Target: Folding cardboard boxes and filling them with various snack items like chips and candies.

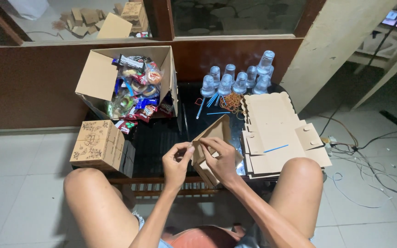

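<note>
A half-folded brown cardboard box (213, 138) stands tilted above the near edge of the dark low table (157, 142). My left hand (176, 161) pinches a flap at its left side. My right hand (220, 160) grips the box's front from the right, fingers curled over an edge. A stack of flat cardboard box blanks (276, 133) lies just right of my hands, with a blue straw (275, 148) on top. My bare knees frame the table's near side.
An open carton full of wrapped snacks (132, 85) tilts at the back left. A finished printed box (98, 144) sits at the left edge. Sealed water cups (240, 79), rubber bands (230, 101) and blue straws stand at the back. Cables (359, 147) trail over the tiled floor on the right.
</note>
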